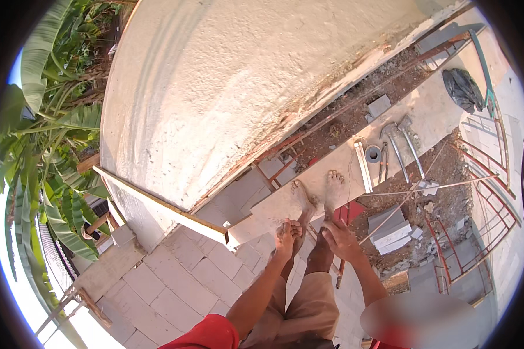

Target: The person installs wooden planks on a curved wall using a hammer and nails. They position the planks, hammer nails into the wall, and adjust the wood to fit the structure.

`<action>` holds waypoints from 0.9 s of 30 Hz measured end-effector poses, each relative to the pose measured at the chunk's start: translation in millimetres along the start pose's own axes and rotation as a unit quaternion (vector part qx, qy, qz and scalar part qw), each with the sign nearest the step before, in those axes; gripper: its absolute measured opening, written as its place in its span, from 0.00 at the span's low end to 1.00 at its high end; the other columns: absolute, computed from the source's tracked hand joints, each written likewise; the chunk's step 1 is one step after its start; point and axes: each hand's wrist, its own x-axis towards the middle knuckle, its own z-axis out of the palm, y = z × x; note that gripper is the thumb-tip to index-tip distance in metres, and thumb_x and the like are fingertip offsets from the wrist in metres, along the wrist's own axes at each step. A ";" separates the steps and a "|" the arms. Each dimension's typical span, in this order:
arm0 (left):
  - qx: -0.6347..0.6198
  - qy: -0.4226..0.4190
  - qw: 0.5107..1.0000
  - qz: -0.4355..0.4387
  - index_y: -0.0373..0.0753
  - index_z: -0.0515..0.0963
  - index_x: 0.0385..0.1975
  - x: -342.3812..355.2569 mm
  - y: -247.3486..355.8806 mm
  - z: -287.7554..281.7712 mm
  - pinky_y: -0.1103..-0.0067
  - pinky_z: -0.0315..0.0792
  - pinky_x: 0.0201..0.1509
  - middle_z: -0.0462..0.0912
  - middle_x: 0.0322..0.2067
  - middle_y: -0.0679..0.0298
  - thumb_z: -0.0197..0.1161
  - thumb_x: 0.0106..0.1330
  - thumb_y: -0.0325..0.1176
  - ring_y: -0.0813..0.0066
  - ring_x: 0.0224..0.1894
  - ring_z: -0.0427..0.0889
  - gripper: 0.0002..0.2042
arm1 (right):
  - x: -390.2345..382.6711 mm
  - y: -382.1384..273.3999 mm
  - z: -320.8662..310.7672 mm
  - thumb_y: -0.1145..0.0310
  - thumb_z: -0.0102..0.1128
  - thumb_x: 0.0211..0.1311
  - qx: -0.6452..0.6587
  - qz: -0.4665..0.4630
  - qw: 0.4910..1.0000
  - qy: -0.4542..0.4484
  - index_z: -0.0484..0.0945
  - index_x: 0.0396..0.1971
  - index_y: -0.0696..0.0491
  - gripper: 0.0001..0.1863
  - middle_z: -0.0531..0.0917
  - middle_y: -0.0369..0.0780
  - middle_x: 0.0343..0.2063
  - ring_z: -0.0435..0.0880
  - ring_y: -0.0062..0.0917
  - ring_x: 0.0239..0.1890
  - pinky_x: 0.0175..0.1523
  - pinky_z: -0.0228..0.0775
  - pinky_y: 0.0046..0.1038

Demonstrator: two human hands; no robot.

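Observation:
My left hand (288,235) is closed in front of my shin, its fingers drawn together. Whatever they may hold is too small to make out. My right hand (341,239) lies against my other leg with its fingers stretched out, and nothing shows in it. Both bare feet stand on a pale scaffold board (276,208). Beyond my toes on this board are a pale strip (363,167), a grey roll or tube (372,154), a pair of pincers (383,163) and a hammer (396,154). Another long metal tool (411,152) lies beside the hammer.
A rough plastered wall (233,87) rises ahead, with a wooden batten (157,200) along its lower left edge. Rusty scaffold frames (486,203) stand at right. A black plastic bag (463,90) sits at the board's far end. Pavers (180,279) and broken blocks (390,228) lie below.

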 end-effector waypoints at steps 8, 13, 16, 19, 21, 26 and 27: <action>0.256 0.020 0.957 0.136 0.36 0.81 0.38 -121.7 31.9 -54.4 0.69 0.78 0.43 0.84 0.31 0.56 0.48 0.79 0.55 0.64 0.34 0.84 0.26 | -85.1 -97.6 31.4 0.66 0.57 0.73 -0.012 0.018 0.993 -0.120 0.86 0.44 0.55 0.12 0.89 0.46 0.36 0.90 0.38 0.37 0.43 0.79 0.36; 0.529 0.139 0.800 0.245 0.37 0.81 0.40 -180.4 51.3 -129.4 0.62 0.80 0.44 0.84 0.30 0.51 0.47 0.78 0.57 0.56 0.33 0.86 0.27 | -84.4 -188.3 55.6 0.66 0.60 0.70 -0.166 -0.147 0.961 -0.163 0.85 0.46 0.57 0.13 0.89 0.48 0.38 0.90 0.41 0.40 0.46 0.80 0.37; 0.407 0.134 0.885 0.183 0.38 0.83 0.37 -213.6 95.2 -186.2 0.60 0.79 0.47 0.86 0.28 0.52 0.45 0.78 0.57 0.51 0.33 0.86 0.28 | -75.0 -257.0 89.1 0.67 0.62 0.68 -0.106 -0.258 0.941 -0.194 0.85 0.47 0.57 0.13 0.89 0.49 0.39 0.88 0.44 0.44 0.48 0.80 0.38; 0.257 0.174 0.945 0.107 0.39 0.85 0.32 -255.1 137.5 -236.3 0.61 0.78 0.47 0.86 0.26 0.56 0.43 0.78 0.55 0.53 0.34 0.86 0.29 | -64.8 -321.8 122.4 0.69 0.62 0.68 -0.152 -0.294 0.919 -0.216 0.85 0.48 0.56 0.12 0.88 0.50 0.41 0.88 0.46 0.45 0.50 0.80 0.39; 0.245 0.211 0.938 0.123 0.38 0.84 0.31 -282.7 159.1 -268.4 0.63 0.78 0.46 0.86 0.25 0.57 0.44 0.79 0.55 0.56 0.34 0.86 0.29 | -57.1 -361.8 146.0 0.70 0.61 0.69 -0.172 -0.300 0.907 -0.241 0.85 0.47 0.57 0.12 0.88 0.50 0.42 0.88 0.45 0.46 0.50 0.80 0.38; 0.115 0.260 0.924 0.256 0.34 0.84 0.35 -354.6 199.0 -372.4 0.68 0.78 0.41 0.86 0.26 0.59 0.52 0.77 0.55 0.64 0.32 0.85 0.26 | -32.3 -456.5 236.6 0.69 0.62 0.70 -0.119 -0.369 0.880 -0.274 0.85 0.45 0.62 0.12 0.89 0.50 0.42 0.90 0.41 0.46 0.50 0.80 0.35; 0.103 0.263 0.911 0.301 0.33 0.84 0.36 -371.9 204.3 -400.2 0.69 0.77 0.40 0.86 0.26 0.59 0.54 0.77 0.54 0.65 0.31 0.85 0.26 | -26.0 -475.3 260.0 0.69 0.63 0.70 -0.090 -0.386 0.877 -0.273 0.86 0.45 0.61 0.12 0.89 0.47 0.40 0.89 0.37 0.43 0.47 0.80 0.33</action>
